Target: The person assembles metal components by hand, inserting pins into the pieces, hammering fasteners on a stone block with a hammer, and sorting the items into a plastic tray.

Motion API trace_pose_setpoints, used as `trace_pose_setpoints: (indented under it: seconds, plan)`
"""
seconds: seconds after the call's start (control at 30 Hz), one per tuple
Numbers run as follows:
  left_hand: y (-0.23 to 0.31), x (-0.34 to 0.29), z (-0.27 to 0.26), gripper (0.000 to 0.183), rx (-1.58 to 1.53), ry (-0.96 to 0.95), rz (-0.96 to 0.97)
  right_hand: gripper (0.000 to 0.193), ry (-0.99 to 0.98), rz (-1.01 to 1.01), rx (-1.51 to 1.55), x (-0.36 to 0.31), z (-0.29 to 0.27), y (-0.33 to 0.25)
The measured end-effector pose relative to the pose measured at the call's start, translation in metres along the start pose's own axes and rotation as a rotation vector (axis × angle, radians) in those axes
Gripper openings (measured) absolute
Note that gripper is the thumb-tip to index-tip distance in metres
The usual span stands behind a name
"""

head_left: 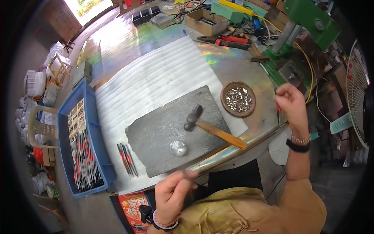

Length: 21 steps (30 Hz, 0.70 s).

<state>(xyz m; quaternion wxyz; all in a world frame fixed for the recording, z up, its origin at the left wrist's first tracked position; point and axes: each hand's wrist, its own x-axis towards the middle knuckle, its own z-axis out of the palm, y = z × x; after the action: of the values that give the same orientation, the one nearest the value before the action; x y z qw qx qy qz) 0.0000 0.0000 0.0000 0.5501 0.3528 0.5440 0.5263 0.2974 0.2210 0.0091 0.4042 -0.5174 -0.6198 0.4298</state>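
My left hand (172, 194) is closed just off the near edge of the table; what it pinches, if anything, is hard to make out. To the right, past the dish, my right hand (292, 104) is raised and closed on a slim red-and-black piece (277, 109). A hammer (212, 128) with a wooden handle lies on the dark stone slab (156, 136). Close to the slab's near edge sits a small shiny round metal block (178, 148). Several slim red-and-black pieces (127, 160) lie side by side at the slab's left. A round brown dish (253, 102) holds small metal parts.
A blue tray (92, 117) full of slim red-and-black pieces stands at the left. White foam sheeting (144, 74) covers the table under the slab. Pliers (233, 42), a cardboard box (194, 20) and a green press (311, 21) are at the back right. A fan (356, 93) stands far right.
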Motion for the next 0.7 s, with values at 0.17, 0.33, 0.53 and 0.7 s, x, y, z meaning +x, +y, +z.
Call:
trace_pose_setpoints:
  seconds: [0.17, 0.33, 0.53, 0.7]
  plan:
    - [-0.002, 0.004, 0.009, 0.027, -0.014, 0.082, 0.096, 0.024, -0.561, -0.003, 0.275, -0.076, 0.069, -0.05]
    - [-0.012, -0.003, 0.012, 0.018, -0.191, -0.038, 0.096, 0.012, -0.794, -0.146, 0.244, -0.094, 0.105, -0.052]
    - [-0.015, -0.017, 0.007, 0.019, -0.159, 0.013, 0.147, 0.012, -0.669, -0.229, 0.28, -0.107, 0.145, -0.059]
    - [-0.012, -0.021, 0.006, 0.014, -0.078, 0.089, 0.136, 0.013, -0.663, -0.361, 0.1, -0.11, 0.152, -0.064]
